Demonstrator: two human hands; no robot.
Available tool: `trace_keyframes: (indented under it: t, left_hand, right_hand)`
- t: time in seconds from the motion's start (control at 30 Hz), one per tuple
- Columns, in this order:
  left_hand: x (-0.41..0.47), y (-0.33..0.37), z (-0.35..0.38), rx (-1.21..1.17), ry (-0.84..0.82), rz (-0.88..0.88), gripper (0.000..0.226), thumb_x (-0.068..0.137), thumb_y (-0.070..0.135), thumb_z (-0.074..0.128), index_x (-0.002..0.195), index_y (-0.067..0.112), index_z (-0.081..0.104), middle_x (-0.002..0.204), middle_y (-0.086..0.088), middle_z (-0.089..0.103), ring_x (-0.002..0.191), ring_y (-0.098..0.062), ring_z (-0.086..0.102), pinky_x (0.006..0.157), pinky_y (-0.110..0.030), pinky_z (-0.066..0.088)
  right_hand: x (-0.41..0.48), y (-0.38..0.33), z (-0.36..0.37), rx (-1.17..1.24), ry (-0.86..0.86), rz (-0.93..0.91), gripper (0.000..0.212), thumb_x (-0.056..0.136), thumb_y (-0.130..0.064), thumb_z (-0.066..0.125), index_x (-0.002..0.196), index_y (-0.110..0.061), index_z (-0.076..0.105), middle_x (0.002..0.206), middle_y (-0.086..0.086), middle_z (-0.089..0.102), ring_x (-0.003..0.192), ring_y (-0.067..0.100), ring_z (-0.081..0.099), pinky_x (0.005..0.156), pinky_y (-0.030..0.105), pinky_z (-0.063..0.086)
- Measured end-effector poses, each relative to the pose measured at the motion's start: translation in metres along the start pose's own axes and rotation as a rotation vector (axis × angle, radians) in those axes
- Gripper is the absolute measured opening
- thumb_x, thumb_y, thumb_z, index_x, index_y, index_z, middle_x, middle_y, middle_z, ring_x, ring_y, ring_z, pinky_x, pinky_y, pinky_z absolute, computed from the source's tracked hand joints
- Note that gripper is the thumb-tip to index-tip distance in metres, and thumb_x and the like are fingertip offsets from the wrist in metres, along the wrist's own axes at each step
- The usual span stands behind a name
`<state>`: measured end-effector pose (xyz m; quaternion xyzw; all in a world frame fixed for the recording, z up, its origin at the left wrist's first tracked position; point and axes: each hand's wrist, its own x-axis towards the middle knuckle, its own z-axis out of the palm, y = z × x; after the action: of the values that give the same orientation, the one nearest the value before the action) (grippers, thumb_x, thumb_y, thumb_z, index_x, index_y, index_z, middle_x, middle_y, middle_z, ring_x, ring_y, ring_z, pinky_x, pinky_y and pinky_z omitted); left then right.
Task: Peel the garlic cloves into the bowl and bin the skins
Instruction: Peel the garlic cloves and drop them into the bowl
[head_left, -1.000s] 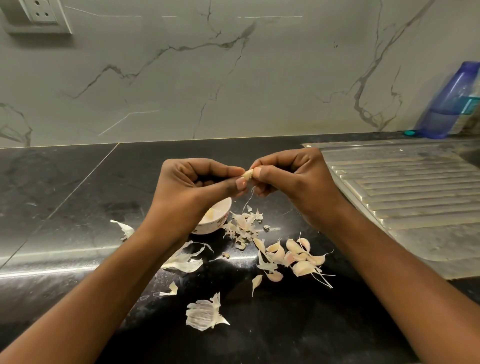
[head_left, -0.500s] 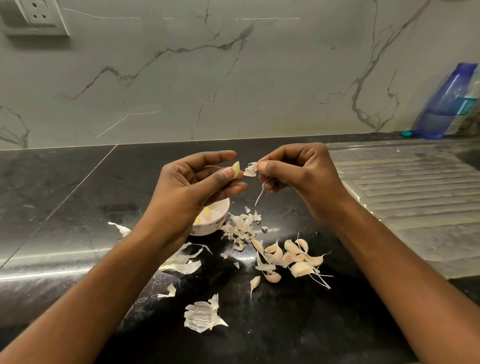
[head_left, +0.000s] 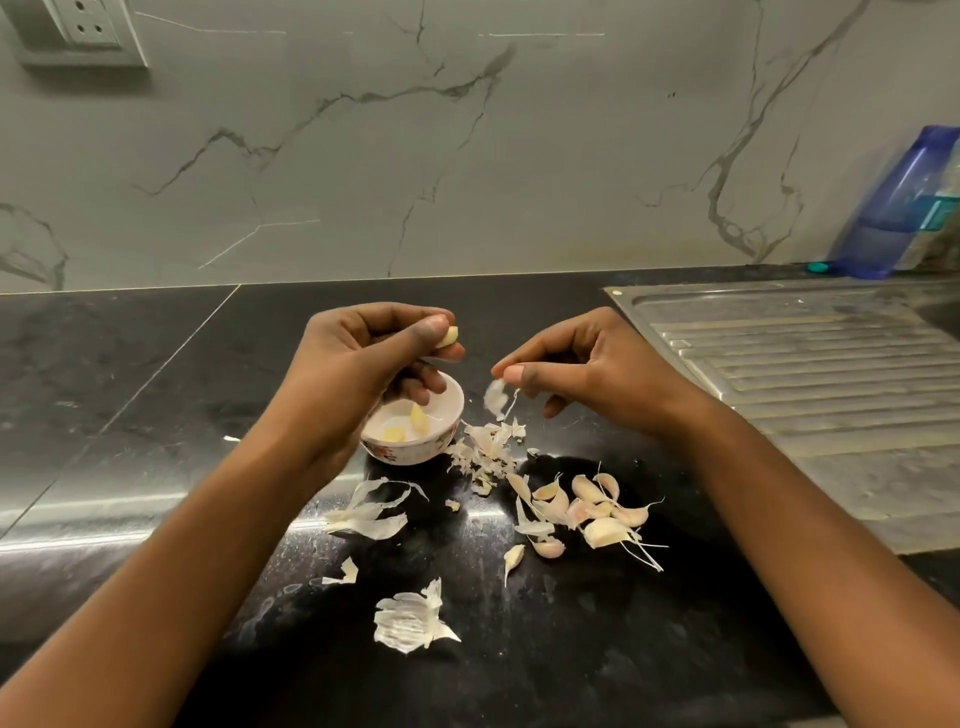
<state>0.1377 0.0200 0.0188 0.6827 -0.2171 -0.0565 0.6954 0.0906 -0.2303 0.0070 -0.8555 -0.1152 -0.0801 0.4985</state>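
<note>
The grip of the left hand (head_left: 374, 364) pinches a peeled clove (head_left: 448, 336) between thumb and forefinger, above the bowl (head_left: 400, 453) at its 6 o'clock, where two others already lie. At 3 o'clock, the right hand (head_left: 587, 374) has its grip pinched on loose skin (head_left: 496, 397) over the skin pile (head_left: 488, 441). This looks like the end of one peel. Next, drop the clove into the bowl, let the skin go, then reach for the unpeeled cloves (head_left: 587, 512) at the bowl's 4 o'clock on the tabletop (head_left: 156, 389). No bin shows.
</note>
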Motion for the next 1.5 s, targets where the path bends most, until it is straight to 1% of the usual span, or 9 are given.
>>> trace_keyframes:
  t: [0.27, 0.57, 0.7, 0.8, 0.93, 1.07, 1.2, 1.37, 1.5]
  left_hand:
    - [0.004, -0.001, -0.023, 0.721, -0.009, 0.267, 0.005, 0.091, 0.024, 0.08, 0.094, 0.02, 0.082, 0.074, 0.004, 0.077, 0.061, -0.012, 0.071, 0.058, -0.027, 0.06]
    - [0.006, -0.009, -0.02, 0.983, -0.024, 0.244, 0.009, 0.091, 0.027, 0.077, 0.092, 0.02, 0.084, 0.068, 0.009, 0.068, 0.062, -0.014, 0.065, 0.056, -0.024, 0.046]
    - [0.007, -0.01, -0.02, 1.008, -0.029, 0.237, 0.01, 0.09, 0.027, 0.077, 0.091, 0.02, 0.084, 0.067, 0.014, 0.064, 0.06, -0.01, 0.062, 0.055, -0.021, 0.042]
    - [0.007, -0.009, -0.019, 0.999, -0.022, 0.273, 0.012, 0.091, 0.029, 0.076, 0.092, 0.02, 0.084, 0.068, 0.011, 0.067, 0.061, -0.012, 0.064, 0.054, -0.026, 0.047]
    - [0.003, -0.011, -0.012, 0.901, 0.011, 0.396, 0.022, 0.093, 0.04, 0.074, 0.09, 0.02, 0.083, 0.066, 0.008, 0.069, 0.061, -0.012, 0.066, 0.059, -0.036, 0.06]
    - [-0.004, -0.011, 0.0, 0.849, -0.029, 0.47, 0.018, 0.096, 0.036, 0.074, 0.09, 0.021, 0.083, 0.067, 0.009, 0.07, 0.058, -0.009, 0.064, 0.056, -0.021, 0.047]
    - [-0.006, -0.013, 0.006, 0.725, -0.099, 0.445, 0.011, 0.095, 0.029, 0.077, 0.089, 0.022, 0.083, 0.066, 0.007, 0.071, 0.05, -0.009, 0.057, 0.052, -0.017, 0.042]
    - [-0.006, -0.012, 0.005, 0.589, -0.151, 0.378, 0.009, 0.095, 0.025, 0.078, 0.088, 0.021, 0.082, 0.072, 0.001, 0.076, 0.059, -0.037, 0.065, 0.055, -0.05, 0.055]
    - [-0.005, -0.009, 0.003, 0.456, -0.183, 0.319, 0.009, 0.096, 0.02, 0.076, 0.091, 0.013, 0.081, 0.076, -0.002, 0.078, 0.056, -0.039, 0.061, 0.05, -0.033, 0.049]
  right_hand:
    - [0.002, 0.006, 0.001, -0.135, -0.017, 0.047, 0.013, 0.094, -0.028, 0.081, 0.106, -0.026, 0.084, 0.087, -0.002, 0.077, 0.077, 0.016, 0.069, 0.064, 0.025, 0.061]
    - [-0.005, -0.004, -0.011, -0.114, -0.199, 0.068, 0.011, 0.091, -0.022, 0.084, 0.102, -0.019, 0.085, 0.078, 0.002, 0.077, 0.068, 0.009, 0.064, 0.069, 0.026, 0.053]
    - [-0.009, -0.008, -0.014, -0.102, -0.32, 0.112, 0.012, 0.089, -0.016, 0.085, 0.101, -0.013, 0.084, 0.081, 0.001, 0.079, 0.068, 0.005, 0.065, 0.067, 0.016, 0.05]
    - [-0.009, -0.01, -0.014, -0.125, -0.381, 0.132, 0.01, 0.087, -0.02, 0.087, 0.096, -0.016, 0.085, 0.085, 0.007, 0.079, 0.072, 0.022, 0.067, 0.072, 0.021, 0.051]
    - [-0.008, -0.01, -0.007, -0.165, -0.423, 0.167, 0.016, 0.087, -0.029, 0.088, 0.09, -0.014, 0.083, 0.066, -0.004, 0.07, 0.06, 0.006, 0.057, 0.062, 0.015, 0.044]
    - [-0.008, -0.01, 0.008, -0.309, -0.483, 0.196, 0.03, 0.08, -0.044, 0.092, 0.083, -0.017, 0.08, 0.07, 0.005, 0.07, 0.061, 0.012, 0.056, 0.064, 0.034, 0.047]
    - [-0.008, -0.009, 0.007, -0.312, -0.485, 0.201, 0.017, 0.084, -0.033, 0.09, 0.086, -0.019, 0.081, 0.08, 0.01, 0.075, 0.067, 0.018, 0.063, 0.069, 0.037, 0.052]
    - [-0.009, -0.015, -0.001, -0.127, -0.352, 0.097, 0.015, 0.086, -0.02, 0.089, 0.09, -0.009, 0.079, 0.075, 0.01, 0.073, 0.065, 0.014, 0.061, 0.064, 0.024, 0.048]
    - [-0.009, -0.017, -0.01, 0.028, -0.169, -0.032, 0.016, 0.088, -0.018, 0.086, 0.095, -0.006, 0.078, 0.077, 0.007, 0.075, 0.066, 0.017, 0.064, 0.06, 0.024, 0.052]
